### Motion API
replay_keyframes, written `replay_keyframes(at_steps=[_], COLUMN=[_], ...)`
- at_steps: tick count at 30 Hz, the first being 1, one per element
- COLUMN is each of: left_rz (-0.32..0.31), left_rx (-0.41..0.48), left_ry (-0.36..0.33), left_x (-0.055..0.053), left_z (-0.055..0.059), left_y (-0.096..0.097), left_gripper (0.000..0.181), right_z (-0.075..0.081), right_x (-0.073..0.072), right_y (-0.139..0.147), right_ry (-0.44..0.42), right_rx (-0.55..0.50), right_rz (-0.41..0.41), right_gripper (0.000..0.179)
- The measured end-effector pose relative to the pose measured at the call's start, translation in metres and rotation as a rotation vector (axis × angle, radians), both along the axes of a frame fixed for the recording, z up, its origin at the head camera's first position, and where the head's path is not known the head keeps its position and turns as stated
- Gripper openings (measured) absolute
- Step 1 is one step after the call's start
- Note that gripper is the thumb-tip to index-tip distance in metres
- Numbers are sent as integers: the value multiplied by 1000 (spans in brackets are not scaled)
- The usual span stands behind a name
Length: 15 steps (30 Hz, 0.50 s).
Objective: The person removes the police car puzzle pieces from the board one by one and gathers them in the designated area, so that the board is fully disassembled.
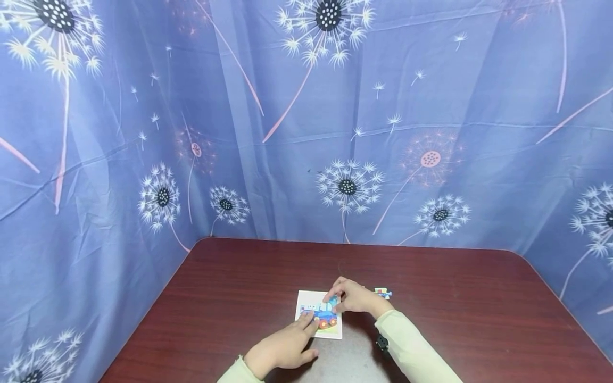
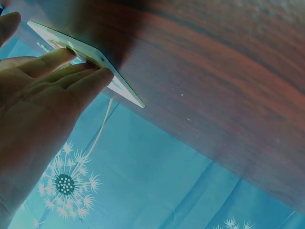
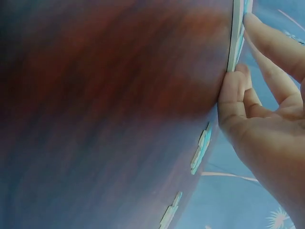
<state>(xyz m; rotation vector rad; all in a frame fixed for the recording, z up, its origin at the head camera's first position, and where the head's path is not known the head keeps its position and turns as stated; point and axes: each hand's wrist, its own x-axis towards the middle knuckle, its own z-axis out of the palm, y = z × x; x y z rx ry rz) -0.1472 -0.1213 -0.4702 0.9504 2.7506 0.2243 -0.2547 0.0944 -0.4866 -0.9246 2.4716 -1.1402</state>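
Touched a puzzle board on the tabletop

Rested the left hand on the board with straight fingers, gripping nothing. Set the right hand, bent-fingered, at its right edge; could not tell whether pinching. Had loose pieces lying farther right.

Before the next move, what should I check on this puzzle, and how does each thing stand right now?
1. Jigsaw board flat on the table: ok.
2. Left hand resting on the board: ok.
3. Right hand touching the board's right side: ok.
4. Spot under the right fingertips fully fitted: cannot tell, they hide it.
5. Every piece in the board: not ok, two loose jigsaw pieces lie beside it.
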Motion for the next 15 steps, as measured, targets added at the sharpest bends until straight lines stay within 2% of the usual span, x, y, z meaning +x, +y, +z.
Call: replay_keyframes(at_steps=[8, 15], left_rz=[-14, -9], left_rx=[2, 0], left_ry=[4, 4], left_x=[-1, -3], left_z=[-1, -2], left_y=[0, 0], left_gripper=[63, 63], right_z=[-1, 1], right_x=[3, 0], right_y=[-1, 2], right_ry=[-27, 40], right_rx=[-19, -37], right_rz=[-32, -10], right_gripper=[23, 23])
